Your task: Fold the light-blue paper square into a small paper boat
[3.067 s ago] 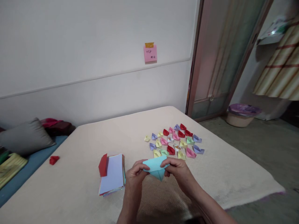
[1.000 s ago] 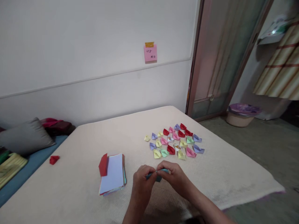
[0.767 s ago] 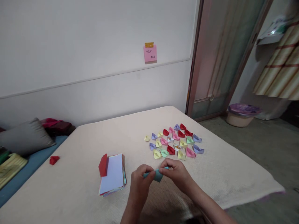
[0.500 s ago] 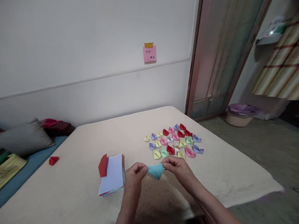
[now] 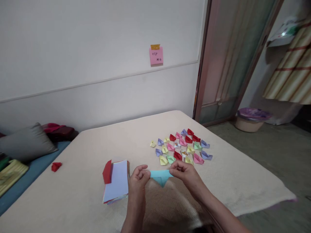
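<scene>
A turquoise folded paper (image 5: pixel 160 175) is stretched between my hands, with a straight band along its top and a triangular point hanging down. My left hand (image 5: pixel 139 178) pinches its left end between thumb and fingers. At the right end, my right hand (image 5: pixel 183 172) grips it the same way. Just beyond my right hand stand several small folded paper boats (image 5: pixel 182 142) in red, pink, yellow, green, purple and white. To the left of my left hand lies a stack of coloured paper (image 5: pixel 118 181), a pale blue sheet on top, with a red folded paper (image 5: pixel 107 172) on its left edge.
Everything rests on a bed with a cream cover (image 5: pixel 80 194). A crumpled red paper piece (image 5: pixel 56 166) lies at the left, near a grey pillow (image 5: pixel 36 142). A pink note (image 5: pixel 156 56) is taped to the wall. On the floor at right stands a lined bin (image 5: pixel 251 119).
The turquoise paper has turned from a plain triangle hanging down to a wide band with a smaller point below. My left hand has shifted slightly left, its fingers a little raised.
</scene>
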`<state>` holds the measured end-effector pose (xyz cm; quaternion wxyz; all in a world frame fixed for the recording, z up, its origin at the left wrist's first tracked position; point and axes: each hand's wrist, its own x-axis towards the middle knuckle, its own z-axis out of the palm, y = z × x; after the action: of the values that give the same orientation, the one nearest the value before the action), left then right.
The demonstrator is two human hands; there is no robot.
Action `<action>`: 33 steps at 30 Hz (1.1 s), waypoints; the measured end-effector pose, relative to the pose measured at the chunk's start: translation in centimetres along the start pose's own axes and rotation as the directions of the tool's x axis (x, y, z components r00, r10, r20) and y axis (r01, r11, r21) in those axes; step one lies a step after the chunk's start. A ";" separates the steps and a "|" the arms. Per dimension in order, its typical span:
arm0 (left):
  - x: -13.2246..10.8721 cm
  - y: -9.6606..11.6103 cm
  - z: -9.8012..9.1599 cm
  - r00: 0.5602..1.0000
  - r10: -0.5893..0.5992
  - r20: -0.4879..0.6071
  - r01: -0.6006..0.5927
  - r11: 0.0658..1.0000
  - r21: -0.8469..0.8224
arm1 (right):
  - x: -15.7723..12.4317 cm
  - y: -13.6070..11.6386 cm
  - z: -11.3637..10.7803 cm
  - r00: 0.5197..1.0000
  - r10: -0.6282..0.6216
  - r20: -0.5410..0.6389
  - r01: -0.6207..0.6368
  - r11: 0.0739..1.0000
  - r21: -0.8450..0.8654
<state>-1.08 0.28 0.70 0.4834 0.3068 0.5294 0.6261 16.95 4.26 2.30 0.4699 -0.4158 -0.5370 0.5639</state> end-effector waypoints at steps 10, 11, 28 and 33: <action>-0.6 0.1 0.4 1.000 0.008 0.005 -0.007 0.995 -0.102 | -0.2 -0.3 0.1 0.985 -0.050 0.163 0.059 0.997 -0.049; -0.8 0.2 0.6 0.999 -0.004 0.037 0.008 0.994 -0.109 | -0.2 -0.3 0.1 0.987 -0.045 0.156 0.053 0.997 -0.050; -1.8 0.4 1.6 0.985 -0.086 0.148 0.110 0.981 -0.161 | -0.1 0.2 0.0 0.986 -0.047 0.161 0.049 0.999 -0.003; -1.8 0.0 1.6 0.981 -0.106 0.159 0.138 0.970 -0.202 | -0.2 0.2 0.0 0.983 -0.049 0.176 0.044 0.999 0.032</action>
<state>1.00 -0.80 1.35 0.5888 0.2657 0.4403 0.6236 17.03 4.05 2.12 0.4393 -0.3449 -0.5779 0.5951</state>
